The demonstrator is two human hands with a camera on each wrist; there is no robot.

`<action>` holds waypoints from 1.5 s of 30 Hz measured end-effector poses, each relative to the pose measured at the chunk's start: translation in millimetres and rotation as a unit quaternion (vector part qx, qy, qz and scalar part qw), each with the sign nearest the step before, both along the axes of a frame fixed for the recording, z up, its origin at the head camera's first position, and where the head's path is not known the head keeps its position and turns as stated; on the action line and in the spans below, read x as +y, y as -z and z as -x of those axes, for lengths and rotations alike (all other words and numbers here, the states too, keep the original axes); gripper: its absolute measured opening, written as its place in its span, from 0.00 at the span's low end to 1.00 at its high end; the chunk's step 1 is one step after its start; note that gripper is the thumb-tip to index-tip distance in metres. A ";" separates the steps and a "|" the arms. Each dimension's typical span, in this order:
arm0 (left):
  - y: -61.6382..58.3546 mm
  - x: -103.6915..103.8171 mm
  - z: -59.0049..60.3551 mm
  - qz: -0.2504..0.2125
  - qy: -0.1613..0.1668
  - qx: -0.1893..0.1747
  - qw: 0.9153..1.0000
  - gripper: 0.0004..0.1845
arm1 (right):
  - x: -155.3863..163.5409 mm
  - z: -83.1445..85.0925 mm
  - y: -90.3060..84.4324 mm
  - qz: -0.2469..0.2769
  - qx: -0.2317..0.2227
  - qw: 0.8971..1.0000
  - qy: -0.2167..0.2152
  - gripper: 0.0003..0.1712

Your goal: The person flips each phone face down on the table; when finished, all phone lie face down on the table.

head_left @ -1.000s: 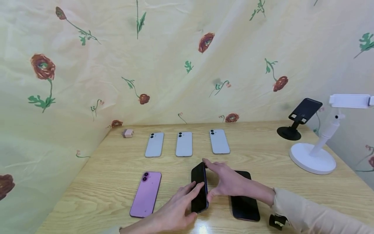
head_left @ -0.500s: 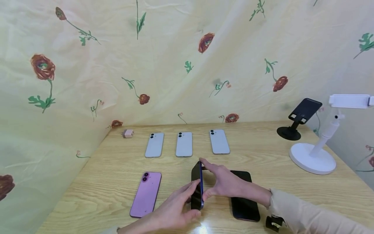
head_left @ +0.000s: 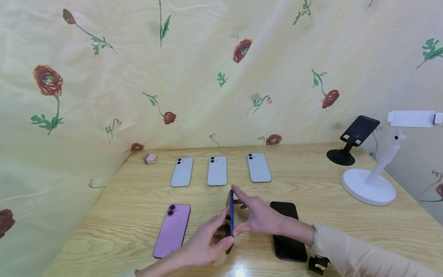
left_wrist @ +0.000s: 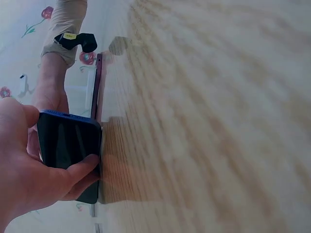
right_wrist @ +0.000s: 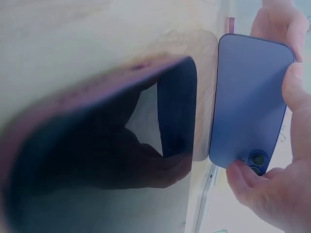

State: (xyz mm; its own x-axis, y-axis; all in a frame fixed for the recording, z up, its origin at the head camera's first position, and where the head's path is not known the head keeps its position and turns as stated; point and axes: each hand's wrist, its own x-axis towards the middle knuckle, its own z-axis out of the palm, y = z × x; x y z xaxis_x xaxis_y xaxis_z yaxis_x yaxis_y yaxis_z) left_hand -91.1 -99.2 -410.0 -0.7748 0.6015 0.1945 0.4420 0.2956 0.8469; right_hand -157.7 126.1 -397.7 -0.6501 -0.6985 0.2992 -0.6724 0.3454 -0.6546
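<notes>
Head view: my left hand and right hand both pinch blue phone, standing on edge at bench centre. Risk: thin-edge grip slips, phone topples toward black phone at 3 o'clock.

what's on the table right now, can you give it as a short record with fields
held item: blue phone, stood on its long edge on the wooden table
left hand: grips the phone's near end
right hand: fingers pinch its far end
front row: pink phone lying back up, black phone lying screen up
back row: three silver phones, backs up
far left: small pink charger
far right: black stand, white stand
</notes>
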 end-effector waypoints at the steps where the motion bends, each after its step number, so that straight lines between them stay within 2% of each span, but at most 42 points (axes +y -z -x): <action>1: -0.2 -0.3 -0.2 -0.004 -0.002 -0.011 1.000 0.40 | -0.9 -0.3 0.8 0.004 -0.001 1.000 0.000 0.72; 7: -0.3 -2.4 0.1 -0.029 -0.005 -0.066 0.997 0.40 | -5.5 -2.7 5.4 0.027 -0.034 0.999 -0.009 0.70; 11: -1.2 -3.6 0.6 -0.033 -0.003 -0.073 0.997 0.41 | -7.0 -4.6 6.9 0.032 -0.069 0.997 -0.010 0.67; 17: -3.3 -5.6 0.9 -0.031 -0.004 -0.079 0.996 0.43 | -9.2 -6.6 10.0 0.029 -0.097 0.995 -0.017 0.68; 25: -4.9 -9.0 2.0 -0.041 0.002 -0.091 0.995 0.43 | -12.3 -9.4 15.8 0.025 -0.091 0.995 -0.030 0.65; 32: -6.2 -11.1 5.0 -0.038 0.012 -0.104 0.994 0.44 | -14.3 -11.6 16.0 0.000 -0.089 0.996 -0.020 0.62; 38: -9.0 -14.2 5.3 -0.062 0.016 -0.136 0.989 0.45 | -16.3 -13.0 15.2 -0.024 -0.065 0.998 -0.010 0.61; 45: -8.3 -23.1 5.7 -0.080 0.045 -0.152 0.984 0.47 | -18.5 -15.5 15.7 -0.065 -0.031 0.997 0.014 0.64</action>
State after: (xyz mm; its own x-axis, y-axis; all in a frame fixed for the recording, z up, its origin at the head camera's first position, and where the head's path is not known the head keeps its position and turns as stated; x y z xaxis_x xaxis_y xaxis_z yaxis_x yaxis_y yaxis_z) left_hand -96.7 -122.2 -401.7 -0.7573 0.6504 0.0596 0.1788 0.1187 0.9767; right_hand -142.2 107.6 -413.4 -0.6837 -0.7108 0.1656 -0.6216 0.4482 -0.6424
